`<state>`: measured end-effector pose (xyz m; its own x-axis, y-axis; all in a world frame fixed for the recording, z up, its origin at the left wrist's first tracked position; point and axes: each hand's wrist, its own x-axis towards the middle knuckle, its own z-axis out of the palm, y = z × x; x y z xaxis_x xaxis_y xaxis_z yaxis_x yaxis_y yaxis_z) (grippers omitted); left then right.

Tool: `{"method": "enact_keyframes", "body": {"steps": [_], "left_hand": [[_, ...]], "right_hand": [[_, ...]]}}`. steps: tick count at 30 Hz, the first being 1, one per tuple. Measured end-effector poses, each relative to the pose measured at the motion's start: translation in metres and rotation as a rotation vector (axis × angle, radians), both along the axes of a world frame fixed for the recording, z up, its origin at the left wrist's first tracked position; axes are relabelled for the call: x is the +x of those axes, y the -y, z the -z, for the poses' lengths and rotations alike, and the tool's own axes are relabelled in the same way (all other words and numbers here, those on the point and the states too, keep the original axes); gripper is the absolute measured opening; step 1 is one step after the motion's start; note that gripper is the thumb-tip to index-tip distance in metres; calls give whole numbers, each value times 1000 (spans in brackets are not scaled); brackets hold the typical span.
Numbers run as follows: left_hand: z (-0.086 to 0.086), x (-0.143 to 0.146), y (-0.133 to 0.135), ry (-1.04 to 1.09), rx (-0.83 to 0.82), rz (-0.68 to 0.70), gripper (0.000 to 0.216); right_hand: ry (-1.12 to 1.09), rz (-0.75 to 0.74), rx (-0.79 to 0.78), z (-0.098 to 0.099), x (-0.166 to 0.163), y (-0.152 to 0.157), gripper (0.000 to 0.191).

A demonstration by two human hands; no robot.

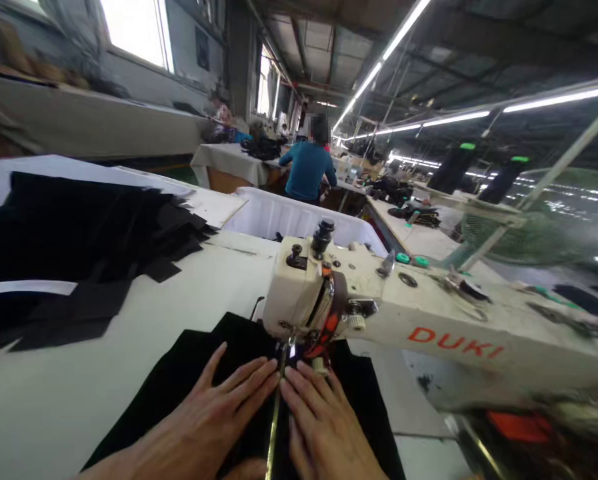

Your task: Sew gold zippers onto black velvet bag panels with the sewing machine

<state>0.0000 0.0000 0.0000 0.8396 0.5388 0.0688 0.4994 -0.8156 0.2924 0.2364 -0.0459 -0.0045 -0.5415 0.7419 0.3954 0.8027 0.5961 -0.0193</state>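
Note:
A black piece of fabric (169, 380) lies under the head of a white sewing machine (299, 287). My left hand (213, 413) rests flat on the fabric, thumb spread and fingertips close to the presser foot (291, 350). On the other side my right hand (323, 420) presses flat with its fingers stretched forward. Between the two hands a narrow gold-coloured strip (273, 427), which looks like a metal zipper, runs up to the needle area. Both hands are open. The needle itself is too small to make out.
A stack of cut black fabric pieces (89, 233) lies at the left on the white table (219, 280). Behind the machine stands a white plastic bin (299, 217). A person in a blue top (306, 170) sits farther back. A fan (519, 220) is at right.

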Motion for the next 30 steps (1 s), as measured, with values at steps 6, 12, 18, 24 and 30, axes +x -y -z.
{"method": "enact_keyframes", "body": {"steps": [6, 12, 18, 24, 30], "left_hand": [[4, 3, -7, 66, 55, -48, 74], [-1, 3, -10, 61, 52, -42, 79], [-3, 3, -9, 86, 63, -45, 76], [2, 4, -12, 46, 45, -65, 71], [4, 7, -20, 38, 42, -63, 68]], "right_hand": [[-43, 76, -91, -2, -1, -6, 51], [-74, 80, -116, 0, -2, -5, 54], [-80, 77, -115, 1, -1, -7, 57], [-65, 93, -164, 0, 1, -9, 55], [-22, 95, -261, -11, 0, -11, 47]]}}
